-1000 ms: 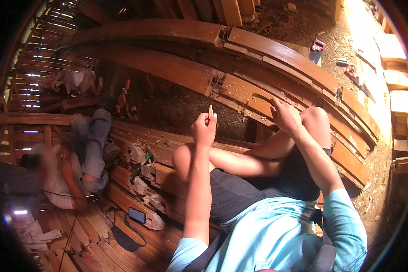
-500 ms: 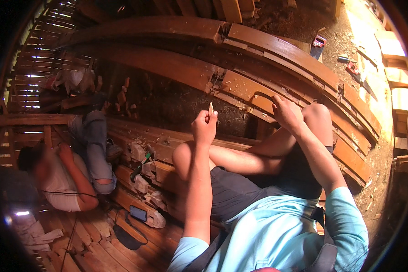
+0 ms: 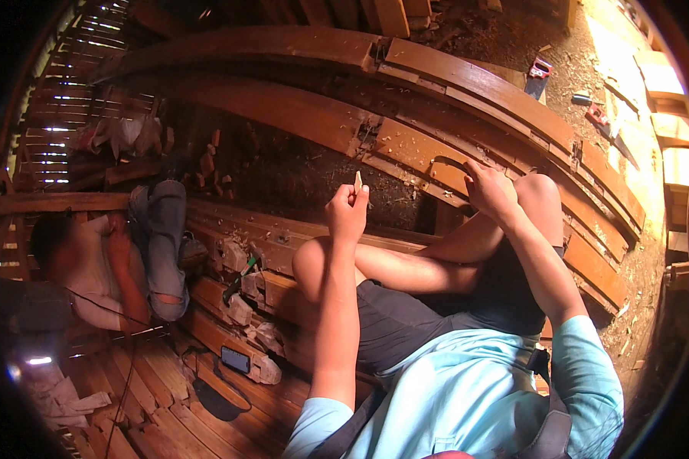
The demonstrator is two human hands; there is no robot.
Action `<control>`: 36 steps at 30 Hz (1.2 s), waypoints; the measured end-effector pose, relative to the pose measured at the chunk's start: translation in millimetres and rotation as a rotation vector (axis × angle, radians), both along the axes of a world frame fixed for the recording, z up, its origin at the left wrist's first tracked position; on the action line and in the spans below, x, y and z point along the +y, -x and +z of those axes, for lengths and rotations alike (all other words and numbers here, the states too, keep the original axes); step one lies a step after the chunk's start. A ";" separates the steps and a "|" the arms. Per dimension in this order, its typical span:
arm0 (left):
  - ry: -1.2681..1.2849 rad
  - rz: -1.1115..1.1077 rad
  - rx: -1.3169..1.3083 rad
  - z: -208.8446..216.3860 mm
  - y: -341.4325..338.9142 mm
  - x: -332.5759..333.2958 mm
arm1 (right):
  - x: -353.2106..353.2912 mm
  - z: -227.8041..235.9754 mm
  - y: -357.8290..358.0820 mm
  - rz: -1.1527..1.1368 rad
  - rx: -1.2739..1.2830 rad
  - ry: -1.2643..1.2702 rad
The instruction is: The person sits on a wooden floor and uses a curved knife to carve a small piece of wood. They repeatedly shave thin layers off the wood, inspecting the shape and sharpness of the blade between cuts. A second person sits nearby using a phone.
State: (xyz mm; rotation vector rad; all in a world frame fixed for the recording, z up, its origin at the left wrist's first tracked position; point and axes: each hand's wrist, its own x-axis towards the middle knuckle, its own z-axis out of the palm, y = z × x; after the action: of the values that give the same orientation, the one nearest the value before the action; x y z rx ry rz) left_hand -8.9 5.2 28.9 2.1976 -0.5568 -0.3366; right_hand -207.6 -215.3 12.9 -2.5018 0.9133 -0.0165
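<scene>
Upright over my left knee, my left hand [image 3: 347,216] is closed with a small pale wood piece [image 3: 358,180] pinched between thumb and fingers, its tip sticking up. To the right, above my other knee, my right hand [image 3: 491,191] is closed, knuckles upward. A thin, dark, curved blade-like thing [image 3: 448,159] reaches out leftward from its fingers; the grip on it is mostly hidden. Beyond both hands lie long curved brown wooden beams [image 3: 421,144], strewn with pale shavings. The two hands are well apart.
A person [image 3: 107,268] sits at the left. Near them are a phone [image 3: 235,359], a dark cap-like thing [image 3: 220,399] and a green-handled tool [image 3: 241,277] on timber. Red-handled saws [image 3: 540,70] lie on the ground at far right.
My right hand has shifted slightly right with the curved thing. My left hand barely differs. The other person's arm and torso have moved.
</scene>
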 end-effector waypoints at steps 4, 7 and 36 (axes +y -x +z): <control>-0.002 -0.002 -0.015 -3.0 -1.5 -0.3 | 1.7 -4.9 -0.7 -0.016 -0.110 0.042; 0.015 0.001 -0.008 -5.6 -2.1 0.1 | 3.8 -8.4 -1.2 -0.023 -0.151 0.063; -0.015 -0.004 0.001 -7.5 -4.0 0.5 | 7.7 1.0 1.3 0.025 -0.079 0.075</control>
State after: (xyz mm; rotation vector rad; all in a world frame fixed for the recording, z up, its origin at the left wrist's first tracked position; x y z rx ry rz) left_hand -5.0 5.7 21.5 2.2110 -0.5596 -0.3444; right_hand -208.9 -207.7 13.9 -2.5617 0.8635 -0.1434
